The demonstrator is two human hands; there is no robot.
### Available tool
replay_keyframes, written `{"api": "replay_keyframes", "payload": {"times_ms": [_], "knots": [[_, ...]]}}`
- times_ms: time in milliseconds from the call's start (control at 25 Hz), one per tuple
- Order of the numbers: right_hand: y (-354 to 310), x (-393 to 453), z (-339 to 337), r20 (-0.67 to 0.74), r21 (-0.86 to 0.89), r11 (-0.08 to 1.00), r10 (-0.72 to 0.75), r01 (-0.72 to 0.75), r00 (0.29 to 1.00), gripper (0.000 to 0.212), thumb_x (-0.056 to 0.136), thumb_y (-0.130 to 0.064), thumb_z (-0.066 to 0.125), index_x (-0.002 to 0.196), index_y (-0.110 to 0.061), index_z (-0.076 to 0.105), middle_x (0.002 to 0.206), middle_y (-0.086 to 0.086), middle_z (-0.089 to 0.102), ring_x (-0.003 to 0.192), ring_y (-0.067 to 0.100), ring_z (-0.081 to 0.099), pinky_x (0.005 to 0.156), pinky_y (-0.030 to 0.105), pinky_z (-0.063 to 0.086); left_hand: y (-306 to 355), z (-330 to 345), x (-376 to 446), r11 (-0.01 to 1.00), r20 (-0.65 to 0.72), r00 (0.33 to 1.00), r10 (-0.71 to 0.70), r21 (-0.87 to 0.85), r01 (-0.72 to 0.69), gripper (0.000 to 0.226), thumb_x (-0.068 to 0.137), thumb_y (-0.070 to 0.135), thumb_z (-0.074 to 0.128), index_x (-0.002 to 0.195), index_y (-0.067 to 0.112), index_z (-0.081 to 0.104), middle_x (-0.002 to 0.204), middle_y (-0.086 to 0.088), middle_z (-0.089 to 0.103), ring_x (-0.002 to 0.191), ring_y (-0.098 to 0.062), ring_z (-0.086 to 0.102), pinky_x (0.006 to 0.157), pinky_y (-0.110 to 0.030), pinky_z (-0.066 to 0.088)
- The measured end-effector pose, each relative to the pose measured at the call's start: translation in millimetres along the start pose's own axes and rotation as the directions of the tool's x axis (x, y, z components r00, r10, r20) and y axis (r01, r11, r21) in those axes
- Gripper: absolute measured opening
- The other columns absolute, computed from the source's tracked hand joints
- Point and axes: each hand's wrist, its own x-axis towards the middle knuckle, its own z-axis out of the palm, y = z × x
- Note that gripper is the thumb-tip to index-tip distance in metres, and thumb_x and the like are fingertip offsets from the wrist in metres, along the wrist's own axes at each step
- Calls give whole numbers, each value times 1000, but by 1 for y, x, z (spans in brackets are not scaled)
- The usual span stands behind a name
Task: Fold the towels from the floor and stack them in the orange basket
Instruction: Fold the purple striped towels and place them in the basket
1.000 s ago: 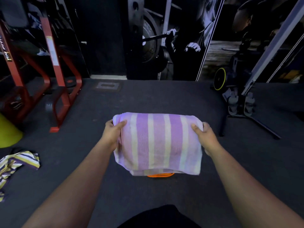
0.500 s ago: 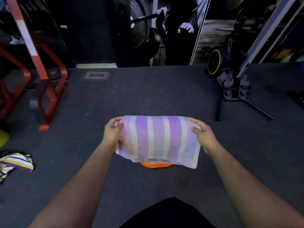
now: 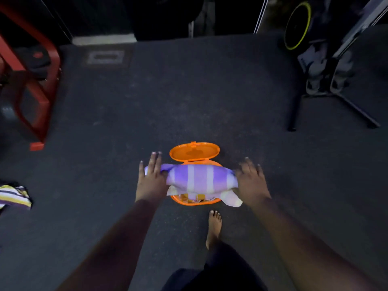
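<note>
A folded purple towel with white stripes [image 3: 199, 178] lies across the top of the small orange basket [image 3: 195, 203] on the dark floor. The basket's oval lid [image 3: 194, 153] stands open behind it. My left hand [image 3: 151, 178] presses flat on the towel's left end, fingers straight. At the towel's right end my right hand [image 3: 251, 179] lies with its fingers spread. A towel corner hangs over the basket's front right rim. Something yellowish shows inside the basket under the towel.
Another striped towel [image 3: 14, 196], yellow, white and dark, lies crumpled at the left edge of the floor. A red metal frame [image 3: 39, 97] stands at the left. A black stand with legs [image 3: 327, 97] is at the right. My bare foot [image 3: 214, 225] is just in front of the basket.
The towel went down from mid-air onto the basket. Both hands let go of its ends and now lie flat on them. The view tilted downward.
</note>
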Motion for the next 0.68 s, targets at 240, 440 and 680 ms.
{"api": "replay_keyframes", "payload": {"times_ms": [240,440,680], "knots": [[13,121,111,261,69,989,-143,129,955,71,95,-25,48,159,-27,19,140,8,56,125,34,57,101,41,46,29,116,93,983,225,958,180,-63,-170,69,64,5,81,132,7,67,110,-21,74,100,-39,73,91,-46,58],[-2,226,243,300,-12,975,-209,222,931,51,103,-15,25,152,-15,36,169,9,14,157,27,11,127,45,7,33,263,175,976,361,911,201,-152,-155,48,85,1,52,132,-2,62,137,-27,61,121,-43,63,102,-48,51],[-14,311,402,139,52,972,-233,228,962,69,90,-16,17,155,-17,40,159,14,38,147,38,36,118,56,32,33,458,239,960,244,946,213,-234,-156,85,74,6,81,151,7,45,150,-27,48,134,-46,52,111,-56,42]]}}
